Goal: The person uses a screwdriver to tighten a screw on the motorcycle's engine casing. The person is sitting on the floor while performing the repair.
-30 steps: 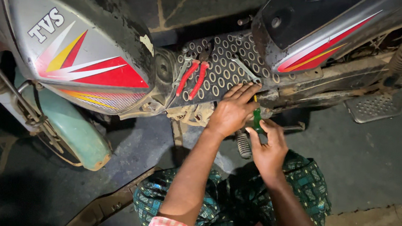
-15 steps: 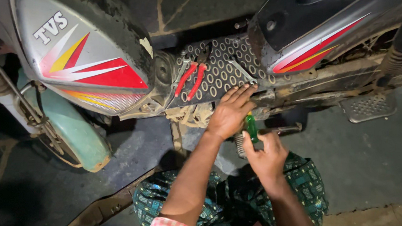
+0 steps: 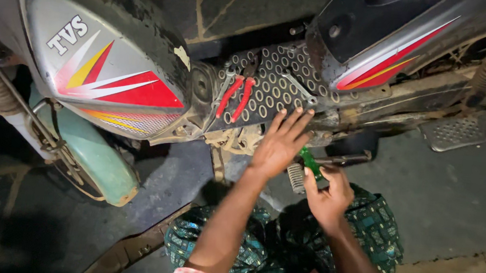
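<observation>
Motorcycle [image 3: 145, 59]: lies across the top of the view, side toward the camera, standing on dark paved ground [image 3: 458, 188].
Fuel tank [image 3: 104, 68]: grey, with red, yellow and white stripes, at upper left.
Side cover [image 3: 389, 44]: dark, with a grey panel and a red stripe, at upper right.
Mudguard [image 3: 94, 159]: pale green, below the tank at left.
Perforated plate [image 3: 270, 89]: dark sheet full of round holes, between tank and side cover; tools rest on it.
Footrest [image 3: 456, 131]: grey studded pad at right, well apart from both hands.
Left hand [image 3: 282, 142]: fingers spread and open, fingertips touching the lower edge of the perforated plate, holding nothing.
Right hand [image 3: 326, 192]: just below and right of the left hand, closed around the green screwdriver.
Red-handled pliers [image 3: 235, 97]: lying on the perforated plate, left of the left hand.
Spanner [image 3: 296, 87]: silver, lying aslant on the plate, just above the left fingertips.
Green screwdriver [image 3: 310, 162]: translucent green handle pointing up toward the engine, between the two hands; its tip is hidden.
</observation>
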